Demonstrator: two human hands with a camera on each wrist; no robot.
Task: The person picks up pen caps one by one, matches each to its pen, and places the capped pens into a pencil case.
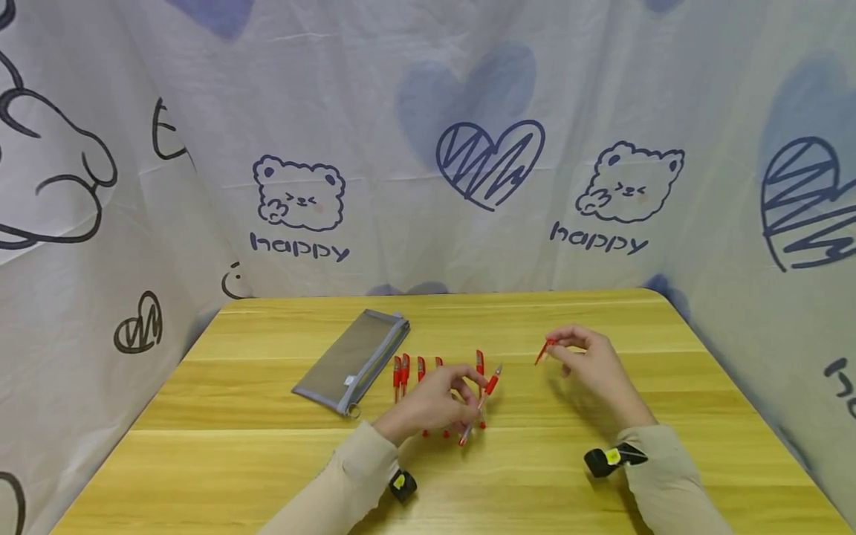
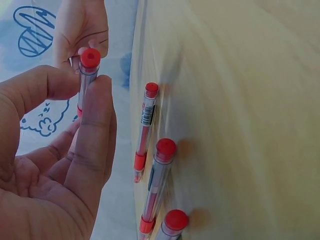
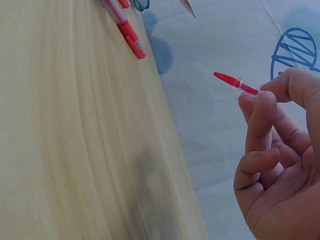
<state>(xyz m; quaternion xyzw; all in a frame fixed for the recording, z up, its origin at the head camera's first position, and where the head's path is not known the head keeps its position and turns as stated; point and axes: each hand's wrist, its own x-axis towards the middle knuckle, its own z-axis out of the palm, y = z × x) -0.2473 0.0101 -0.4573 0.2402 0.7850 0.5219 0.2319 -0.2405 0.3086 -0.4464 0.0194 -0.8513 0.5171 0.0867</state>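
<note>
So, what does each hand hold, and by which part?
Left hand: an uncapped pen, by its clear barrel. Right hand: a red pen cap, by the end opposite its pointed tip.

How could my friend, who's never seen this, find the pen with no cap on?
Find the yellow wooden table, then the grey pouch lying on it. Just right of that pouch, as the head view shows it, is the left hand, its grip pinching one pen above the table. That pen's metal tip is bare, while the neighbouring pens on the table have red caps on.
</note>
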